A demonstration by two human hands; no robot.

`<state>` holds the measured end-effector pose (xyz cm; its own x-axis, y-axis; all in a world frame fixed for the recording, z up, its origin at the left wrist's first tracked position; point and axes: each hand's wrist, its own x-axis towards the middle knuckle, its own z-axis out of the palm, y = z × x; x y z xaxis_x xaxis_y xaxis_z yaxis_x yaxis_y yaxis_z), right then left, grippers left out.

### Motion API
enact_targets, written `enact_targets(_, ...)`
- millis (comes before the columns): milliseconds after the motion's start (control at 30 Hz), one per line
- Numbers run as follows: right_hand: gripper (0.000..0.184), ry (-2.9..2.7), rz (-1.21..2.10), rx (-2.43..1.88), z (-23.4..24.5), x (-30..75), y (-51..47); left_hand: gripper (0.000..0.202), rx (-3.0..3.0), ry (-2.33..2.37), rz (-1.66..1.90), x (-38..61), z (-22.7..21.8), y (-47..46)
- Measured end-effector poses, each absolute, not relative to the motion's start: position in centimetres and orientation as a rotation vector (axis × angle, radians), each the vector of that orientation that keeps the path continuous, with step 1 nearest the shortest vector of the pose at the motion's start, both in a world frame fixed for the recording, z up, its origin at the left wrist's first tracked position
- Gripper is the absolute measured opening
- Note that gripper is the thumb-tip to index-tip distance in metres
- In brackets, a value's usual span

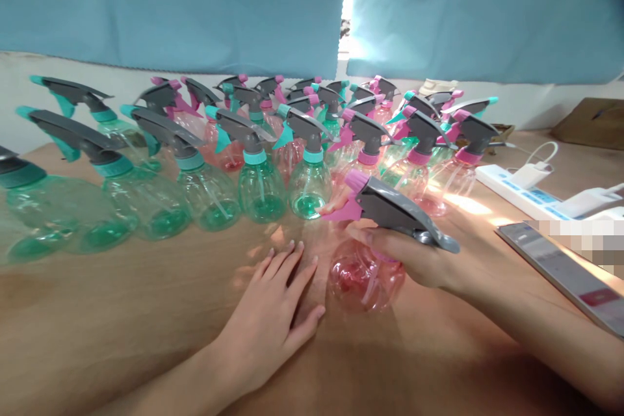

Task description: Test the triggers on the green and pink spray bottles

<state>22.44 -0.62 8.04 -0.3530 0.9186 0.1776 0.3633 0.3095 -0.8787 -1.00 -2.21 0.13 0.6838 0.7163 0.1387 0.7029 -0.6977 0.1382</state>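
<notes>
My right hand [409, 257] is wrapped round the neck of a pink spray bottle [365, 279] with a grey trigger head and pink nozzle, one finger stretched along the trigger. The bottle stands on the wooden table [121, 325] just in front of me. My left hand [273, 305] lies flat on the table beside the bottle, fingers stretched out and holding nothing. Its thumb nearly touches the bottle's base.
Several green [260, 188] and pink [414, 169] spray bottles with grey trigger heads stand in rows across the back of the table. At the right lie a white power strip [517, 192] with plugs and a flat tablet-like device [560, 266]. Blue curtains hang behind.
</notes>
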Motion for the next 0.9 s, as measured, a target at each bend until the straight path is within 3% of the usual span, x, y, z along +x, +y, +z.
enact_targets(200, 0.034, -2.022, 0.602, -1.315, 9.5, 22.8, -0.9, 0.054, 2.839, 1.199, 0.246, -1.0, 0.4, -2.2)
enact_targets(300, 0.032, -2.068, 0.522, -1.328, 9.8, 22.7, -0.9, 0.053, 2.840, 1.194, 0.250, -1.0, 0.5, -2.2)
enact_targets(600, 0.024, -1.947, 0.835, -1.135, 10.3, 21.1, -0.9, 0.054, 2.843, 1.185, 0.243, -1.0, 0.5, -2.1)
enact_targets(900, 0.021, -1.910, 0.859, -1.032, 9.0, 22.1, -0.6, 0.053, 2.837, 1.173, 0.246, -0.9, 0.5, -2.1)
